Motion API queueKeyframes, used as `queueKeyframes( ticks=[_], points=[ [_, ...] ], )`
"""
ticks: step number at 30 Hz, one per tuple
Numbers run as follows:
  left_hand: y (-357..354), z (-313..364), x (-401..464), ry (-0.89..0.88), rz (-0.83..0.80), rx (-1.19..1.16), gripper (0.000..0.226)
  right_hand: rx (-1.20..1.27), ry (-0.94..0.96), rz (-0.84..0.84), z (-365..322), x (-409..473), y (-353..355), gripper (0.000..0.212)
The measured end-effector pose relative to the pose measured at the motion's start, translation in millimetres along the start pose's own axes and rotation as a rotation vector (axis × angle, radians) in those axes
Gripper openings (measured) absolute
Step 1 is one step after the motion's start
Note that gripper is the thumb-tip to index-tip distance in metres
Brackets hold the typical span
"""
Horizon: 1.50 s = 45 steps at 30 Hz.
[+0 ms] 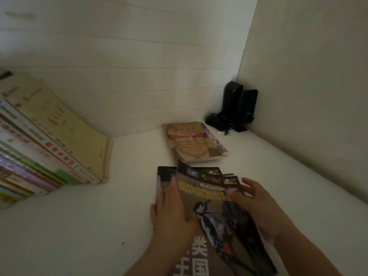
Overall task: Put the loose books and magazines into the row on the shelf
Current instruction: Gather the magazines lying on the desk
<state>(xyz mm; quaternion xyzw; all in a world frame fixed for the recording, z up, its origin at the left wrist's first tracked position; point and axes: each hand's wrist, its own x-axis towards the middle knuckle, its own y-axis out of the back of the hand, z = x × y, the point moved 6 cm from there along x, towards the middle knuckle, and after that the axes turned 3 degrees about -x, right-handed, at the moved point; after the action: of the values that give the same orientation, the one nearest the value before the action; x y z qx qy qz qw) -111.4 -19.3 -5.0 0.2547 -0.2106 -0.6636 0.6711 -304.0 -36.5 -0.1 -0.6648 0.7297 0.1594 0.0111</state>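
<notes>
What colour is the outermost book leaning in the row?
Pale yellowish cream outermost book, seen in the head view.

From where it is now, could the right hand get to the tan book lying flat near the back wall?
Probably yes. The tan book lies flat just beyond the bird magazine, with bare shelf between it and the right hand. That hand's fingers are on the magazine, so it would have to let go first.
</notes>
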Motion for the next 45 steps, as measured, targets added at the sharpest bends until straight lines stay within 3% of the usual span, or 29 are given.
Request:
queueKeyframes(
  ticks=[3,5,9,11,14,15,17,19,21,25,27,30,35,40,45],
  points=[
    [-7,15,-9,-0.102,-0.013,-0.002,0.087,0.006,0.008,0.073,7,5,10,0.08],
    [-3,32,-15,-0.169,-0.028,-0.285,0.068,0.059,0.01,0.099,12,9,18,0.075],
    [4,45,-18,-0.182,-0.137,-0.621,0.042,0.29,-0.006,0.009,8,10,29,0.023],
    [15,36,-7,-0.211,-0.123,-0.544,0.041,0.361,0.008,0.03,5,13,49,0.018],
    [38,2,19,-0.16,0.109,-0.256,0.035,0.461,0.042,0.044,-5,17,77,0.026],
    [37,-7,26,-0.123,0.12,-0.121,0.044,0.494,0.047,0.038,-7,19,84,0.026],
    [22,-28,34,0.008,-0.012,0.248,0.095,0.514,0.034,0.024,-11,24,89,0.026],
    [15,-38,39,0.004,-0.069,0.389,0.11,0.511,-0.003,-0.003,-11,29,82,0.02],
    [22,-31,43,-0.122,-0.007,0.228,0.098,0.496,-0.024,-0.022,-9,33,68,0.007],
    [30,-20,41,-0.215,0.052,-0.257,0.076,0.392,-0.039,0.003,7,41,42,0.025],
    [35,-16,36,-0.264,0.168,-0.256,0.068,0.357,-0.026,-0.006,12,42,30,0.029],
    [40,-7,30,-0.324,0.282,-0.304,0.074,0.31,-0.009,0.007,15,40,22,0.023],
    [27,-12,35,-0.235,0.192,-0.09,0.059,0.245,-0.001,0.067,17,39,25,0.024],
    [31,-26,48,0.009,0.076,-0.073,0.068,0.073,0.045,0.129,12,36,26,0.022],
    [38,-28,46,0.027,0.135,-0.131,0.038,0.064,0.06,0.139,10,34,26,0.02]
  ],
)
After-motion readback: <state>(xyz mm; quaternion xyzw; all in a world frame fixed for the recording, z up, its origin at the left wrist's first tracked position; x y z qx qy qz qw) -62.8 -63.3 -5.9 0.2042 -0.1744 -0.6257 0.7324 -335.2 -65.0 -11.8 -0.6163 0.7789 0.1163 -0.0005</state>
